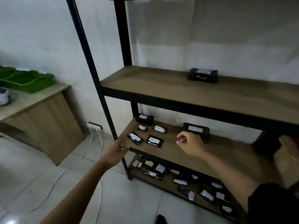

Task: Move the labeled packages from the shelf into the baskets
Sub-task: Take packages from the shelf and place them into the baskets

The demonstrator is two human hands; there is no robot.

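Far left, green plastic baskets (27, 80) sit on a light wooden cabinet (42, 113) against the wall, well apart from the shelving. White cables (76, 160) run from a wall socket (94, 126) across the tiled floor. The left hand (115, 151) hangs just before the front corner post of the black-framed shelf unit (90, 62), fingers loosely curled and holding nothing. On the middle board lie several black labeled packages (154, 141), flat, white labels upward. The right hand (190, 143) hovers over that board, fingers curled inward; it appears empty, though the palm side is hidden. Just behind it stands a larger boxy package (196, 130). One lone package (203, 75) rests on the upper board toward the rear wall. The bottom board carries many scattered packages (179, 181), blurred in this view.
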